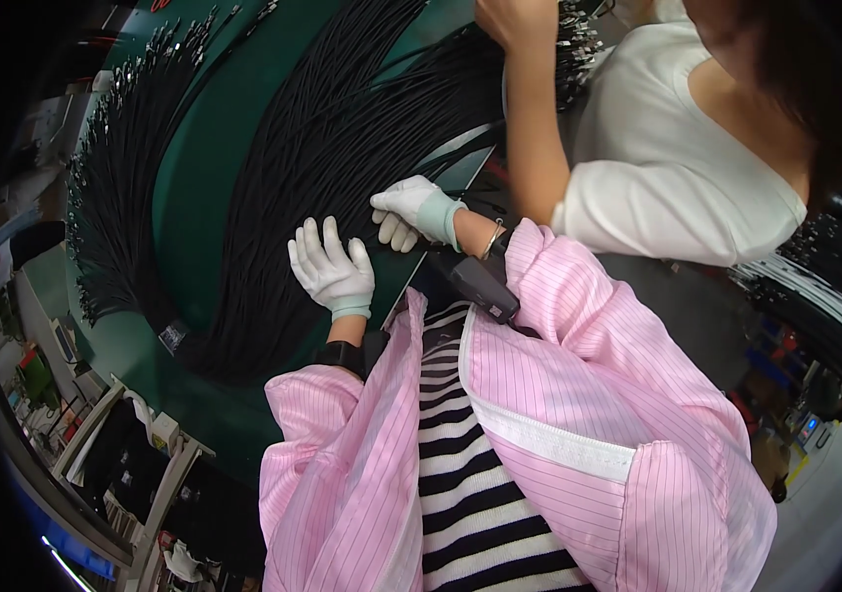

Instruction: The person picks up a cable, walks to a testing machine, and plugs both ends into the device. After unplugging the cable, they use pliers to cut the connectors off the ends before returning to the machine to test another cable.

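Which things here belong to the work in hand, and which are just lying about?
Likely in the work:
- left hand, open
- right hand, fingers curled
- black cables, nearest both hands
- green table under them

Apparently lying about:
- white strands, far right
- box, lower left

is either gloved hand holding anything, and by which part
The white-gloved left hand holds nothing visible; its fingers are extended and parted. The white-gloved right hand is curled near long, thin black cables; whether it grips anything cannot be told.

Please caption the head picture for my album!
Gloved left hand and right hand near black cables on a green table.
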Action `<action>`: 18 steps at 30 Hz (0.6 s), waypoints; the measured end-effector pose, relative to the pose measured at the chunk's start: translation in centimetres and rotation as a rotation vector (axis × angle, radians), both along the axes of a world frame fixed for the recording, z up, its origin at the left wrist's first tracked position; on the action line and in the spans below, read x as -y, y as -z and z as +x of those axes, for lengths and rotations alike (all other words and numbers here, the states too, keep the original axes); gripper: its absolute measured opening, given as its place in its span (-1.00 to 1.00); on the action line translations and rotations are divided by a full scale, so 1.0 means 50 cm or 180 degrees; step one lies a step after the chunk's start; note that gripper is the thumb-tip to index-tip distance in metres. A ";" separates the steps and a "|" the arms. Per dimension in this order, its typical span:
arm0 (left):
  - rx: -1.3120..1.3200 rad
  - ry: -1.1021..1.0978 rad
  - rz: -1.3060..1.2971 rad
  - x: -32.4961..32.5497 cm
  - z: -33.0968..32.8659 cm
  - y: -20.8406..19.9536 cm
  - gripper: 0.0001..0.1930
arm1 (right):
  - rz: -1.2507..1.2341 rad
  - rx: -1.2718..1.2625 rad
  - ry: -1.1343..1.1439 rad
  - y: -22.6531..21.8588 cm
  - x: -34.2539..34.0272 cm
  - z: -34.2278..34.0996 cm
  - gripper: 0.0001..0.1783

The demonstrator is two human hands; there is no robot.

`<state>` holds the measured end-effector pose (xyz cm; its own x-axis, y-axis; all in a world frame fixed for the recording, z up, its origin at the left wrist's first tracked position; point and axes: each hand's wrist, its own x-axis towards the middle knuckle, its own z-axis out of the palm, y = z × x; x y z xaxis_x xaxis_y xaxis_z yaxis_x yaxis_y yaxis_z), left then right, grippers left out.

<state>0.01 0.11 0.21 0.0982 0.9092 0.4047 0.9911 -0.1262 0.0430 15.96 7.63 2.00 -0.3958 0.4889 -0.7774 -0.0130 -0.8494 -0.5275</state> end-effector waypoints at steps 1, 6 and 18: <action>0.0001 -0.0003 0.0001 0.001 -0.001 -0.001 -0.59 | 0.0019 0.0029 0.0038 -0.004 0.003 -0.001 -0.73; 0.0143 0.0016 -0.0007 0.003 0.002 0.003 -0.57 | 0.0810 -0.0048 0.0404 -0.011 0.046 0.023 -0.65; 0.2567 0.2743 -0.2922 -0.120 0.309 -0.217 -0.19 | 0.0657 0.0352 0.1022 -0.091 0.220 0.184 -0.71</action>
